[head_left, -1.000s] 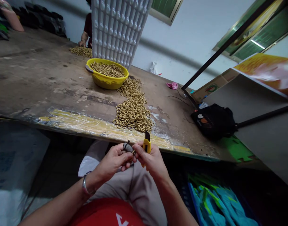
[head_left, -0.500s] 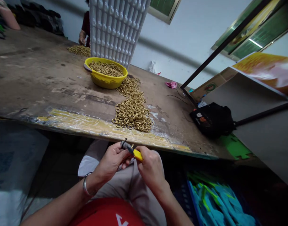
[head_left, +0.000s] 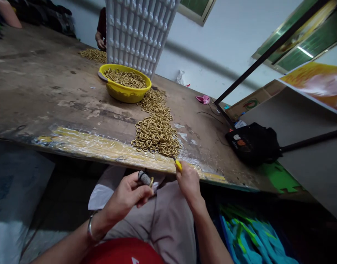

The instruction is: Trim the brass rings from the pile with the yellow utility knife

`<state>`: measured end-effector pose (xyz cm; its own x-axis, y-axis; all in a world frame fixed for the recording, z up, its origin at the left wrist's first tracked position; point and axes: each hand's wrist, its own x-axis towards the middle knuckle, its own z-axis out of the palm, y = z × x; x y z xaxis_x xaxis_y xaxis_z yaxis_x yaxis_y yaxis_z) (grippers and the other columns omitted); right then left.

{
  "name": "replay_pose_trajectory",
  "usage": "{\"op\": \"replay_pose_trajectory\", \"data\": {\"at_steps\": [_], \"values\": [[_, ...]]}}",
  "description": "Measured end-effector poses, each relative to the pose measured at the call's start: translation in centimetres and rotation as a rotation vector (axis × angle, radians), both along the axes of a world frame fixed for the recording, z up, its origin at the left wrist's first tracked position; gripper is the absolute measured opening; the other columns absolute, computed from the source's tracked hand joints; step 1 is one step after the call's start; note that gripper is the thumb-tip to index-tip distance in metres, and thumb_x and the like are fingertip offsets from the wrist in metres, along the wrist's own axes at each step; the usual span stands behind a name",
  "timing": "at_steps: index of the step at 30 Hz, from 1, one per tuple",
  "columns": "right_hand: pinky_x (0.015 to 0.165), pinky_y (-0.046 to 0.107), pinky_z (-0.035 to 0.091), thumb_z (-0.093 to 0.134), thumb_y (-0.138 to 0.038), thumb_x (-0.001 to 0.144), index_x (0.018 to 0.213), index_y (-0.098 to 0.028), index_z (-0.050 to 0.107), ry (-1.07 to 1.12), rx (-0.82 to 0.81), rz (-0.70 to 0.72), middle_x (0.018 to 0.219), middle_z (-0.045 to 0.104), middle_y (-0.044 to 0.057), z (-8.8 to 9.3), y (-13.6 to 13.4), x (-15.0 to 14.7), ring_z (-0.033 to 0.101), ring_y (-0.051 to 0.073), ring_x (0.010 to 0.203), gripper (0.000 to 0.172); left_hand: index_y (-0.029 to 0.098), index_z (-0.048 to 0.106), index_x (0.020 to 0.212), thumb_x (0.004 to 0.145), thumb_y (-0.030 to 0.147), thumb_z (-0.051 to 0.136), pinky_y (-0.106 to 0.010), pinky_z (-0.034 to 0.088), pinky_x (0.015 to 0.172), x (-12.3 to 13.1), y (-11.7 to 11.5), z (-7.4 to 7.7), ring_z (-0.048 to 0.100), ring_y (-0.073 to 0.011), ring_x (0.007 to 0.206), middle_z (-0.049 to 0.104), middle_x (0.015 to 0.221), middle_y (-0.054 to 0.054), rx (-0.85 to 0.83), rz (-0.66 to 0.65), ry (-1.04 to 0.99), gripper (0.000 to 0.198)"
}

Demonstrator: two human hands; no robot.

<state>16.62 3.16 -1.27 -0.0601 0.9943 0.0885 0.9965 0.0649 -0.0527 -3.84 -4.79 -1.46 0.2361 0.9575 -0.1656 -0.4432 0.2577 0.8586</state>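
My left hand (head_left: 132,190) is above my lap, pinching a brass-coloured ring (head_left: 151,181) between the thumb and the index finger. A grey cover (head_left: 143,178), tied with a black band, wraps that index finger. At the table's front edge, my right hand (head_left: 188,179) is closed around a small yellow-handled tool (head_left: 178,165). Its narrow dark tip points at the near edge of a pile of rings (head_left: 157,135); I cannot make out what kind of tool it is. More rings fill a yellow basin (head_left: 124,96) behind the pile.
A tall ribbed translucent panel (head_left: 141,33) stands behind the basin. Beside it, another person's hand (head_left: 101,43) is near a further ring heap (head_left: 93,55). On the right are a black bag (head_left: 252,143) and a dark metal frame (head_left: 245,69). A blue crate with turquoise pieces (head_left: 251,238) is below.
My right hand has moved away from the left, forward and right to the table edge, carrying the yellow-handled tool. The ring in my left hand now shows plainly.
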Motion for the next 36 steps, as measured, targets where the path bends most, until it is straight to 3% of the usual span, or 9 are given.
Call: {"op": "replay_pose_trajectory", "data": {"at_steps": [4,9,12,15,17,21,25,32,36], "values": [[0.067,0.025,0.036,0.053,-0.011,0.087,0.094,-0.018,0.064,0.144,0.121,0.188,0.088,0.066,0.006,-0.6,2.0,-1.6,0.061,0.018,0.080,0.015,0.016,0.050,0.076,0.080,0.039,0.070,-0.015,0.024,0.039,-0.1,0.8,-2.1,0.041,-0.0045,0.046,0.056,0.066,0.001,-0.130,0.036,-0.133,0.031],[0.065,0.026,0.035,0.052,-0.004,0.081,0.102,-0.020,0.066,0.019,0.112,0.171,0.099,0.063,0.007,-1.2,5.0,-4.2,0.059,0.017,0.079,0.030,0.018,0.050,0.090,0.083,0.032,0.065,-0.014,0.024,0.038,-0.7,1.4,-2.9,0.044,-0.0058,0.047,0.058,0.068,0.001,-0.206,-0.012,-0.248,0.022],[0.062,0.026,0.034,0.052,-0.005,0.080,0.094,-0.018,0.067,-0.028,0.059,0.162,0.095,0.063,0.008,-1.5,6.3,-4.5,0.058,0.017,0.075,0.025,0.016,0.053,0.090,0.084,0.035,0.062,-0.015,0.023,0.036,-1.2,1.7,-3.1,0.046,-0.0064,0.047,0.060,0.072,-0.002,-0.248,-0.052,-0.321,0.022],[0.063,0.027,0.036,0.055,-0.012,0.081,0.083,-0.016,0.066,0.158,0.084,0.178,0.088,0.063,0.007,-1.3,6.6,-4.1,0.056,0.017,0.073,0.013,0.015,0.054,0.078,0.082,0.040,0.066,-0.014,0.021,0.034,-1.1,2.2,-3.6,0.043,-0.0042,0.043,0.059,0.068,-0.001,-0.286,-0.038,-0.301,0.029],[0.063,0.026,0.038,0.058,-0.022,0.082,0.076,-0.017,0.065,0.446,0.054,0.182,0.079,0.063,0.005,-0.8,6.1,-3.8,0.056,0.017,0.070,0.010,0.015,0.052,0.073,0.080,0.040,0.070,-0.013,0.019,0.033,-0.9,2.7,-3.6,0.041,-0.0033,0.040,0.055,0.059,0.002,-0.299,0.000,-0.258,0.032],[0.051,0.024,0.035,0.066,-0.038,0.077,0.075,-0.017,0.066,1.039,-0.264,0.132,0.055,0.053,-0.003,0.7,3.6,-3.7,0.045,0.011,0.050,0.021,0.015,0.057,0.089,0.078,0.039,0.073,-0.012,0.019,0.032,-0.3,3.4,-2.8,0.040,-0.0022,0.037,0.065,0.068,-0.001,-0.220,0.069,-0.249,0.030],[0.044,0.021,0.030,0.073,-0.041,0.073,0.076,-0.017,0.064,1.301,-0.428,0.099,0.051,0.048,-0.006,1.4,0.7,-4.4,0.039,0.008,0.044,0.025,0.012,0.063,0.092,0.078,0.038,0.074,-0.013,0.021,0.032,0.0,3.3,-1.7,0.040,-0.0011,0.037,0.070,0.079,-0.007,-0.151,0.019,-0.277,0.031],[0.046,0.022,0.035,0.070,-0.042,0.077,0.079,-0.018,0.063,1.393,-0.442,0.145,0.056,0.054,-0.004,2.0,-2.0,-5.1,0.043,0.009,0.046,0.026,0.012,0.066,0.086,0.072,0.034,0.080,-0.013,0.027,0.035,0.3,1.8,-0.9,0.042,-0.0018,0.043,0.065,0.076,-0.003,-0.145,-0.001,-0.282,0.030],[0.062,0.024,0.042,0.057,-0.033,0.089,0.075,-0.018,0.064,1.059,-0.212,0.353,0.069,0.060,0.001,2.9,-3.4,-4.5,0.055,0.014,0.065,0.020,0.012,0.063,0.077,0.071,0.039,0.080,-0.014,0.027,0.035,0.4,1.2,-0.1,0.039,-0.0031,0.041,0.054,0.058,0.003,-0.133,0.007,-0.199,0.032]]}}
